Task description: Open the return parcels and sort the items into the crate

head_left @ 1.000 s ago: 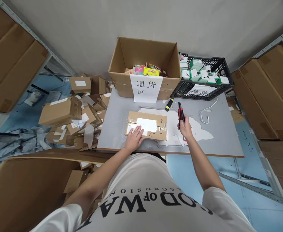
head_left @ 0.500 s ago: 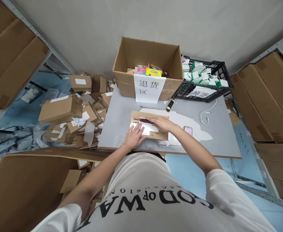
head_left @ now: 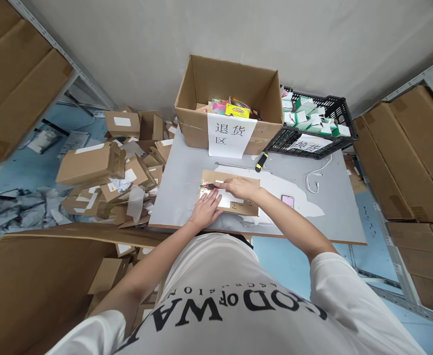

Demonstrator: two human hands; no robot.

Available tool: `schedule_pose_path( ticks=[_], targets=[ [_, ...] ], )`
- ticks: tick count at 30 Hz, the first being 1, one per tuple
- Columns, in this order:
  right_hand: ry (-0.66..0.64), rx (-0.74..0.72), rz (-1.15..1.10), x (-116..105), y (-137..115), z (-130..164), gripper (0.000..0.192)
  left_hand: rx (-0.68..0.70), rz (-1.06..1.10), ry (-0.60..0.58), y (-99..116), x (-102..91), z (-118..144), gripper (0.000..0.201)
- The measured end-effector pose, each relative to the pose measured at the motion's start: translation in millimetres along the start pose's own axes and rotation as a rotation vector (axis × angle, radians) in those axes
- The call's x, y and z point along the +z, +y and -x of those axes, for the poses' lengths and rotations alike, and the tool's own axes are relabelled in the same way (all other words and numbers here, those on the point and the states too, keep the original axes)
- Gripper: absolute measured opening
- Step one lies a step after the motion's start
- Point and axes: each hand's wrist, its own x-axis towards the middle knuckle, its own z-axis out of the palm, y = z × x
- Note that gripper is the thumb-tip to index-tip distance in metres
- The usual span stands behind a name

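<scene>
Parcel (head_left: 230, 191) lies flat on the worktop (head_left: 179, 187), long axis running left to right. My left hand (head_left: 207, 209) presses open-palmed on its near left corner. My right hand (head_left: 240, 187) grips the cutter (head_left: 211, 186), blade pointing left along the top seam.

Your parcel (head_left: 231, 195) lies on the table (head_left: 183, 182) before you | open carton (head_left: 231, 103) behind it | crate (head_left: 312, 128) right of carton | phone (head_left: 287, 200) right of parcel
</scene>
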Motion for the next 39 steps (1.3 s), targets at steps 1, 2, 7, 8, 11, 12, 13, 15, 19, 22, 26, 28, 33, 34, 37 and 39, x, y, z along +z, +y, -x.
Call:
schedule_pose_path(
  ticks=[1,2,7,8,11,12,13,15,19,22,26,28,33,34,37,39],
  targets=[
    [-0.003,0.007,0.014,-1.5,-1.1,-0.7,0.06,-0.004,0.002,0.0,-0.1,0.2,-0.2,0.056],
    [-0.004,0.015,0.032,-2.9,-2.3,-1.2,0.06,-0.007,0.002,0.0,-0.3,0.5,-0.4,0.056],
    [-0.031,0.033,0.088,-4.5,-6.4,-2.4,0.061,-0.014,-0.004,-0.005,-1.5,2.7,-1.5,0.056],
    [-0.036,0.034,0.091,-3.8,-6.7,-2.9,0.061,-0.013,-0.004,-0.007,-1.8,3.1,-1.6,0.056],
    [-0.032,0.033,0.1,-1.3,-6.0,-5.3,0.061,-0.013,-0.007,-0.007,-2.0,3.5,-1.6,0.055],
    [-0.026,0.03,0.104,-0.5,-5.0,-6.2,0.061,-0.012,-0.007,-0.007,-1.9,3.5,-1.6,0.055],
    [-0.021,0.026,0.107,0.1,-3.6,-7.0,0.06,-0.012,-0.006,-0.007,-1.7,3.3,-1.6,0.055],
    [-0.012,0.014,0.11,0.9,-0.4,-8.0,0.059,-0.012,-0.005,-0.006,-1.2,2.9,-1.6,0.055],
    [-0.01,-0.002,0.105,0.6,2.4,-6.7,0.059,-0.015,-0.002,-0.012,-0.9,2.0,-1.9,0.056],
    [-0.015,0.002,0.108,-3.6,-2.1,-6.3,0.055,-0.024,0.01,-0.022,-1.5,1.6,-2.5,0.057],
    [-0.022,0.003,0.125,-11.7,-8.7,-8.9,0.053,-0.028,0.008,-0.029,-2.2,1.5,-2.7,0.057],
    [-0.023,-0.006,0.128,-12.7,-8.2,-9.3,0.054,-0.024,-0.002,-0.029,-2.0,1.8,-2.7,0.057],
    [-0.036,-0.018,0.112,-5.6,-1.6,-4.9,0.059,-0.023,-0.007,-0.024,-1.1,2.8,-2.7,0.057],
    [-0.036,-0.015,0.112,-4.5,-0.9,-4.1,0.059,-0.026,-0.004,-0.026,-1.1,3.0,-2.7,0.057],
    [-0.044,-0.002,0.121,-3.5,0.2,-3.3,0.057,-0.036,-0.004,-0.036,-1.6,3.4,-2.5,0.057],
    [-0.067,0.01,0.145,-3.5,1.6,-2.6,0.055,-0.044,-0.007,-0.037,-1.8,3.9,-2.1,0.057]
  ],
)
